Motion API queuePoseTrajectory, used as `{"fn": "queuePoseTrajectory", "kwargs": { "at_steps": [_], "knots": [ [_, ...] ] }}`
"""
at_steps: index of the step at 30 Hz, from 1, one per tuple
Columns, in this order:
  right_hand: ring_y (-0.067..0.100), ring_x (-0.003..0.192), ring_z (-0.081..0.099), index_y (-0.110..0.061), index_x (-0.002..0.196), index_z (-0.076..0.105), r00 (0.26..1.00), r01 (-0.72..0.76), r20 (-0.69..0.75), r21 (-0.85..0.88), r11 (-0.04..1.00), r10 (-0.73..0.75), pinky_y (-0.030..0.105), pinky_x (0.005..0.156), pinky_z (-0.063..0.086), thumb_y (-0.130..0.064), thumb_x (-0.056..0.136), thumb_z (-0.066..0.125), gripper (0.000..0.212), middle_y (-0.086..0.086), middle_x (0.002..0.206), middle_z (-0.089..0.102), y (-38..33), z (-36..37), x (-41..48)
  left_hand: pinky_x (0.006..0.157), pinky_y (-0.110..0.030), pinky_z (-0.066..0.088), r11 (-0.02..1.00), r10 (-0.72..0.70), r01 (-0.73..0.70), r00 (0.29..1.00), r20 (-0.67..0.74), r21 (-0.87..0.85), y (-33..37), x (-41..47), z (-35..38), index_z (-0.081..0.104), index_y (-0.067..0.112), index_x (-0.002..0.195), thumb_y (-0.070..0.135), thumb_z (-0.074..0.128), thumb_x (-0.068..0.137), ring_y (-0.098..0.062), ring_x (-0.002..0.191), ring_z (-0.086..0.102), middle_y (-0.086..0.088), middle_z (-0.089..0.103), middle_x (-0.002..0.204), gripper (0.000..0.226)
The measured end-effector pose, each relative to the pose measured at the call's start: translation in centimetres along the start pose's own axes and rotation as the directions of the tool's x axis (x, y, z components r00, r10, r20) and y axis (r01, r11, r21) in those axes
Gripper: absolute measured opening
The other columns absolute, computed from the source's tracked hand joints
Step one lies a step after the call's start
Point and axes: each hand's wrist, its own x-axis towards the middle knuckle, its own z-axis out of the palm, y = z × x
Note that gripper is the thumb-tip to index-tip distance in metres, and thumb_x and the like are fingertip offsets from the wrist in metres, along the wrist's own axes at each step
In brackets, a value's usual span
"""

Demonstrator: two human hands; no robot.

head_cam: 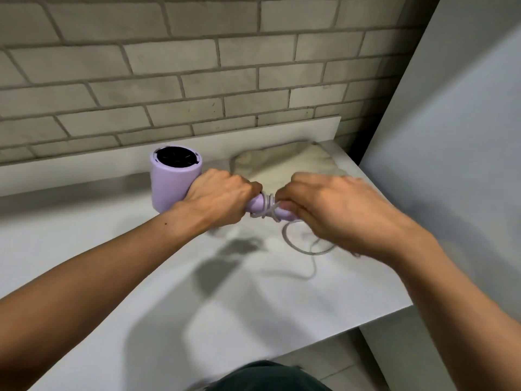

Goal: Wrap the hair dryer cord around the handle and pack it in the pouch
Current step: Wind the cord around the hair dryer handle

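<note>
A lilac dryer (174,182) is held just above a white surface (112,249), its barrel at the 9 o'clock end with the dark round grille facing up toward the brick wall (197,66), its handle (258,206) pointing toward 3 o'clock. Several turns of pale cord (269,206) are wound around the handle at mid-length, and one strand crosses the turns at a slant. The left hand (222,198) is clamped around the handle where it meets the barrel, its fingers curled tight on it. The right hand (332,210) covers the handle's free end, with its fingers (287,206) pinched on the cord right beside the wound turns. Below the right hand, at about 6 o'clock from it, the rest of the cord droops in a loose loop onto the surface, with a blurred tail trailing toward the near edge. The beige cloth pouch (287,162) lies flat on the surface at 12 o'clock from the hands, near the wall. Shadows of the dryer and both arms fall on the surface toward 6 o'clock. A grey panel (451,136) stands at 3 o'clock beyond the surface's edge.
</note>
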Motion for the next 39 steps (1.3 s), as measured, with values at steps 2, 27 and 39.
{"fn": "queuePoseTrajectory", "kwargs": {
  "at_steps": [2,27,39],
  "knots": [
    [0.030,0.086,0.065,-0.038,0.114,0.063,0.993,-0.013,-0.118,-0.101,0.995,0.001,0.035,0.058,0.037,-0.046,0.103,0.051,0.018,-0.008,0.104,0.055,1.7,-0.3,1.2,0.051,-0.031,0.029,0.998,0.054,-0.054,0.999,-0.007,0.040,0.7,-0.3,-0.6,0.049,0.031,0.096,0.030,0.054,0.091,-0.032,0.072,0.058,0.006,0.070,0.092,0.006],
    [0.012,0.081,0.072,-0.018,0.101,0.081,0.966,-0.003,-0.207,0.597,0.802,0.158,0.034,0.073,0.054,-0.042,0.095,0.070,0.027,-0.003,0.087,0.077,7.2,9.1,4.8,0.050,-0.032,0.031,0.978,0.176,-0.194,0.964,-0.201,-0.074,1.2,-0.6,-3.6,-0.005,0.036,0.143,0.038,0.064,0.087,-0.037,0.060,0.060,-0.001,0.065,0.070,0.089],
    [0.018,0.103,0.061,-0.029,0.128,0.061,0.973,-0.218,0.179,0.537,0.815,0.143,0.042,0.089,0.051,-0.049,0.107,0.044,0.033,-0.007,0.117,0.070,1.1,13.0,2.0,0.056,-0.036,0.040,0.986,-0.100,0.083,0.989,-0.110,-0.148,0.0,0.0,-1.2,0.027,0.022,0.121,0.044,0.067,0.081,-0.039,0.072,0.066,-0.004,0.070,0.075,0.060]
  ]
}}
